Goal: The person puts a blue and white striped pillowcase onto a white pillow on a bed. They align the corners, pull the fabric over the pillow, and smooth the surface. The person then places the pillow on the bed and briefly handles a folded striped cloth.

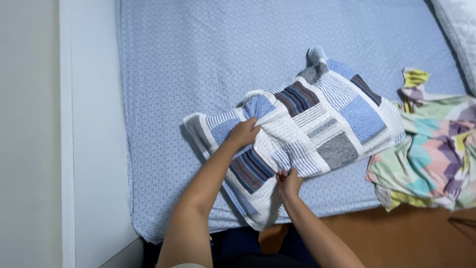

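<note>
A quilted patchwork pillow cover (317, 119) in blue, grey and white stripes lies on the blue patterned bed sheet (198, 54). My left hand (244, 132) grips a fold of it near its left end. My right hand (288, 181) pinches its near edge, where the fabric hangs over the side of the bed. The cover is bunched and wrinkled between both hands.
A crumpled pastel cloth with a zigzag pattern (431, 154) lies at the bed's right side, touching the cover. A white quilted pillow (461, 34) shows at the top right. A white bed frame (94, 149) runs down the left; wooden floor (411, 238) lies below.
</note>
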